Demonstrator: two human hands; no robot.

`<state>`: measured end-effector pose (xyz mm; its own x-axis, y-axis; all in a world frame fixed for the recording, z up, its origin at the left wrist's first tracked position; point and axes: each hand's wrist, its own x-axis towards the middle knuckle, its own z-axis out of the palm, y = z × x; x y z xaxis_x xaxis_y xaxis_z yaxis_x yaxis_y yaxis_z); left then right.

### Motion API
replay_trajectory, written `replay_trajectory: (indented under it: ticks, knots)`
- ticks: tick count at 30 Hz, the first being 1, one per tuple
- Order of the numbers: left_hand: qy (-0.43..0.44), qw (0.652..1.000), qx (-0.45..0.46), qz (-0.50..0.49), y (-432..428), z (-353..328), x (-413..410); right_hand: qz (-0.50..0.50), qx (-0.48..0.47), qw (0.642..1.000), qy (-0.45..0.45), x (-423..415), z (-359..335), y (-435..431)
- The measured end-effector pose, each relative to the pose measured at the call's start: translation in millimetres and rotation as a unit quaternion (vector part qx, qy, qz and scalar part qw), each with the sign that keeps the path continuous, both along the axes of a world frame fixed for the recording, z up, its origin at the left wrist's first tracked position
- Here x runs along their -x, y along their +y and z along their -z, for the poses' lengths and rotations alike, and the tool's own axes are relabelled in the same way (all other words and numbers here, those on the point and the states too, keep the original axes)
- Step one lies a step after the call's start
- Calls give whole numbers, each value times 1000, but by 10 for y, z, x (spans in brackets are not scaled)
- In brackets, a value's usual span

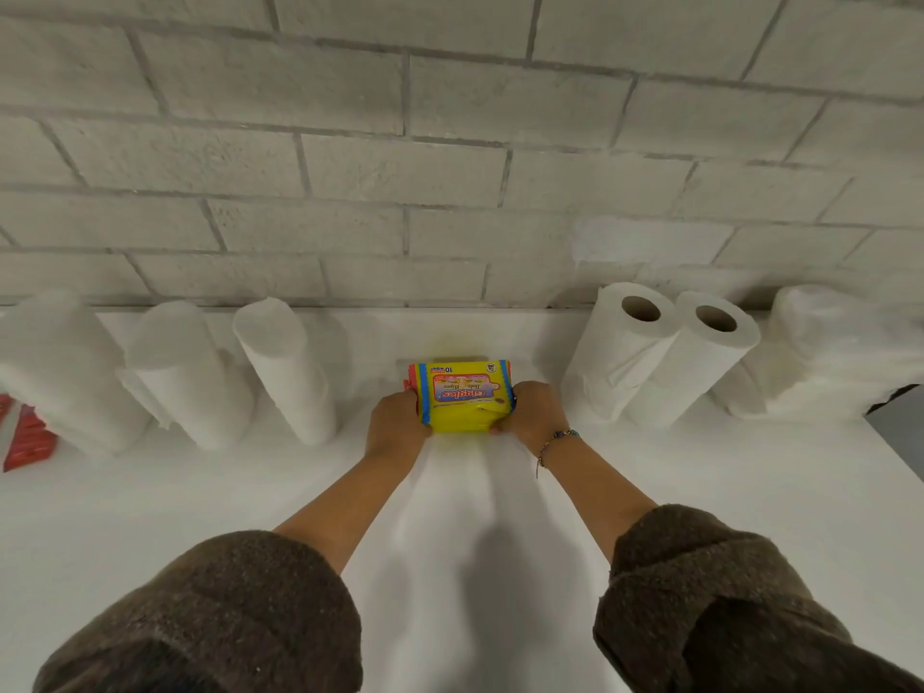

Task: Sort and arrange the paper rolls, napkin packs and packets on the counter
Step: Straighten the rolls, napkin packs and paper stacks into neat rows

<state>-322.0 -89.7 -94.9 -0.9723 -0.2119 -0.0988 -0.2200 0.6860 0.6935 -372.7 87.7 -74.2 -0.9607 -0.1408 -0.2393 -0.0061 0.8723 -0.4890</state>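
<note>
A yellow wipes pack (462,400) with a red label lies in the middle of the white counter (500,492), near the wall. My left hand (395,422) grips its left end and my right hand (532,412) grips its right end. Three white paper rolls stand to the left: one (65,372), a second (187,372) and a third (287,367). On the right stand two paper rolls with open cardboard cores, one (617,347) leaning against the other (692,362). A clear-wrapped white pack (825,347) sits at the far right.
Red packets (25,437) lie at the left edge, partly behind the leftmost roll. A grey brick wall (450,167) closes the back. The counter's right edge (895,447) drops off near the wrapped pack. Brown sleeves cover both forearms.
</note>
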Motion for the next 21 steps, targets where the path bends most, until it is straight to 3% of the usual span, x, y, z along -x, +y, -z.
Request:
replay_trajectory:
  ticks: [13, 21]
  knots:
    - [19, 999, -47, 3, 29, 18, -47, 29, 20, 999, -13, -45, -12, 57]
    - [-53, 998, -28, -15, -210, 59, -413, 18, -95, 995, -11, -331, -4, 190]
